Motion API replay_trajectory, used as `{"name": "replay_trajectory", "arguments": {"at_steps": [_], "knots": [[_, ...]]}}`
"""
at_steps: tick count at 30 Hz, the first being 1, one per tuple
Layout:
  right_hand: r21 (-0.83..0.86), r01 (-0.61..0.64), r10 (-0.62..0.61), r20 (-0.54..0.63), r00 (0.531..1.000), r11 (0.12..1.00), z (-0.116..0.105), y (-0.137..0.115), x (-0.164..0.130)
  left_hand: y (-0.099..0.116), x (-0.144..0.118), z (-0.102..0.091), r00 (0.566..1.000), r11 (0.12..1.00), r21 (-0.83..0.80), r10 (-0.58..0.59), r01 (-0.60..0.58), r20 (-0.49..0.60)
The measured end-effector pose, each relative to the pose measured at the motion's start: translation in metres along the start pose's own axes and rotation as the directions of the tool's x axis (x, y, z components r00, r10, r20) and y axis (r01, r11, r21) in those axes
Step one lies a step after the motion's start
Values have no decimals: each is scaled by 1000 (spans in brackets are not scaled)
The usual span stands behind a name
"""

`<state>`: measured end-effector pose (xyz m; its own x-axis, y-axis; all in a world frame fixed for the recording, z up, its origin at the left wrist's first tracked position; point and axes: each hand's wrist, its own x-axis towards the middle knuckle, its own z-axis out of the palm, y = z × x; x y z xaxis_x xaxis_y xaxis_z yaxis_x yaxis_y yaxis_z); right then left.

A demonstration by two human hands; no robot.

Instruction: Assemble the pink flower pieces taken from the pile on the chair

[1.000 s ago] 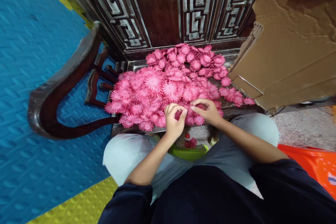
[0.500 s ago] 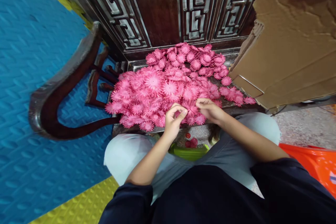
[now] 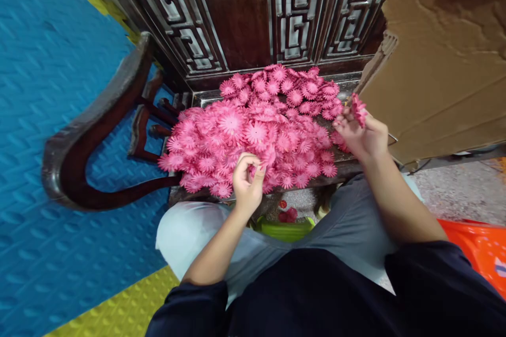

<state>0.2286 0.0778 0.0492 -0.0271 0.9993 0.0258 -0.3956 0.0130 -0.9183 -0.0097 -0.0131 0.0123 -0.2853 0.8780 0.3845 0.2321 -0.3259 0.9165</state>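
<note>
Pinches a pink flower point(image 3: 269, 156) with the left hand point(image 3: 247, 181), just below the middle of the frame, thumb and forefinger rounded into a ring and brought together on the flower's edge. Holds the right hand point(image 3: 366, 134) well apart from the left, right of the frame's middle, palm turned up and fingers partly spread. Has a second flower point(image 3: 359, 110) against the top of that hand; cannot tell whether grasped or merely resting there. Has a large heap of flowers point(image 3: 231, 125) across the middle of the frame, piled on a dark wooden bench point(image 3: 343, 172), paler and thicker toward the left, deeper pink toward the back. Faces a carved backrest point(image 3: 241, 16) at the top of the frame. Has a curved armrest point(image 3: 103, 102) at the left, over a blue mat point(image 3: 39, 84), with a yellow mat point(image 3: 130, 305) at the lower left. Has a sheet of brown cardboard point(image 3: 443, 84) at the upper right, near the right hand. Sits in grey trousers point(image 3: 190, 226) and a dark shirt point(image 3: 296, 295), knees parted around a green plastic object point(image 3: 284, 229) at the lower middle. Has an orange plastic object point(image 3: 482, 253) at the lower right.
</note>
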Motion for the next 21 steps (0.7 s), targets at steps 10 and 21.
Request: {"name": "replay_trajectory", "arguments": {"at_steps": [10, 21], "knots": [[-219, -318, 377, 335, 864, 923, 27, 33, -23, -6, -8, 16, 978, 977, -35, -210, 210, 4], [-463, -191, 411, 439, 799, 866, 29, 46, -24, -5, -5, 17, 964, 961, -76, -263, 265, 37]]}}
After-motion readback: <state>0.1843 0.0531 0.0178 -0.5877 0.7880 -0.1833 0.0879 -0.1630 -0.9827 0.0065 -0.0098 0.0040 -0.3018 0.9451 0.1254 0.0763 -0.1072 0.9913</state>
